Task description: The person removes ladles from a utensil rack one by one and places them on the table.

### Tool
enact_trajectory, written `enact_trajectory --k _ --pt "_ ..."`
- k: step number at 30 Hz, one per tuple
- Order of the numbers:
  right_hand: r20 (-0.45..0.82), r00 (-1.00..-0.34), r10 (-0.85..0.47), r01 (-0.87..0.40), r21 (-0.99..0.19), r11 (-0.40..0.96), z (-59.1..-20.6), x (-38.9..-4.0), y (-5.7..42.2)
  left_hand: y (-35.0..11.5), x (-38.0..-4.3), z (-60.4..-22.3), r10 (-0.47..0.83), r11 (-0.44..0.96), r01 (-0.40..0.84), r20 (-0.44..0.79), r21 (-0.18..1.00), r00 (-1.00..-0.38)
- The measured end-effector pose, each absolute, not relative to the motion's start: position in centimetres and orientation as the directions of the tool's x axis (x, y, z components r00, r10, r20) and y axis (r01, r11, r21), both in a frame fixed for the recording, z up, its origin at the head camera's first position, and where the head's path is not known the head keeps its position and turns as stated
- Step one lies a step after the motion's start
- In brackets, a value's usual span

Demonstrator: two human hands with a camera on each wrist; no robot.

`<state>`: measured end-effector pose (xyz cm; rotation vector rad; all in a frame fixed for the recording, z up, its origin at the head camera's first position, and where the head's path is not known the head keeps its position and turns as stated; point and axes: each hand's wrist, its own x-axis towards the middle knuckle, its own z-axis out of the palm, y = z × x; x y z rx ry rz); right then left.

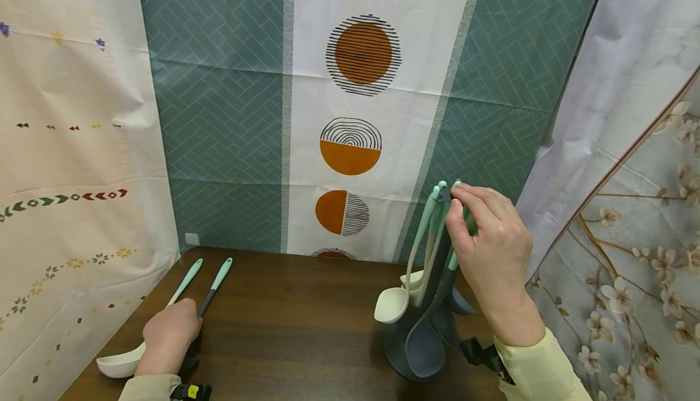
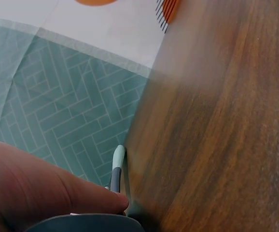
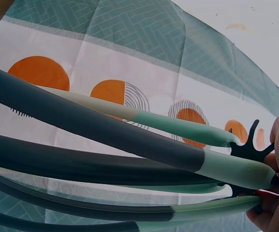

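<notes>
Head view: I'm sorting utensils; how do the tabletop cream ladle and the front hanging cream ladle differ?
The tabletop ladle lies on the table; the hanging ladle is nearly upright on the stand. The left hand partly hides the tabletop ladle; the hanging ladle's bowl is uncovered. Both are cream with mint handles.

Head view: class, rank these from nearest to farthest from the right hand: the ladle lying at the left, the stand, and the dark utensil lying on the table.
1. Stand: on the right, its top at the right hand's fingers.
2. Dark utensil: on the left, just right of the ladle.
3. Ladle: farthest left.
</notes>
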<state>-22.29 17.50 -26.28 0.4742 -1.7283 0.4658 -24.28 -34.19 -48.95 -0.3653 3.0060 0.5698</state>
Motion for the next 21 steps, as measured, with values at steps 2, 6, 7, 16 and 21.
enact_trajectory --k 2,6,7,16,21 --pt "0.979 -0.193 -0.064 -0.547 -0.054 0.835 -26.29 -22.31 17.51 -34.18 -24.25 -48.94 -0.224 0.903 -0.246 -0.103 0.353 -0.969" --pt "0.979 -0.194 -0.064 -0.547 -0.054 0.835 -26.32 -22.37 17.52 -34.24 -24.21 -49.03 -0.225 0.902 -0.243 -0.093 0.356 -0.97" --pt "0.979 -0.194 -0.064 -0.547 -0.054 0.835 -26.33 -22.38 17.53 -34.26 -24.2 -49.06 -0.224 0.902 -0.242 -0.09 0.357 -0.97" --pt "0.979 -0.191 -0.065 -0.546 -0.051 0.836 -26.39 -22.43 17.58 -34.44 -24.38 -49.32 -0.223 0.899 -0.24 -0.088 0.367 -0.971" --pt "0.979 -0.194 -0.066 -0.545 -0.052 0.837 -26.39 -22.45 17.6 -34.5 -24.52 -49.27 -0.226 0.895 -0.249 -0.103 0.371 -0.969"
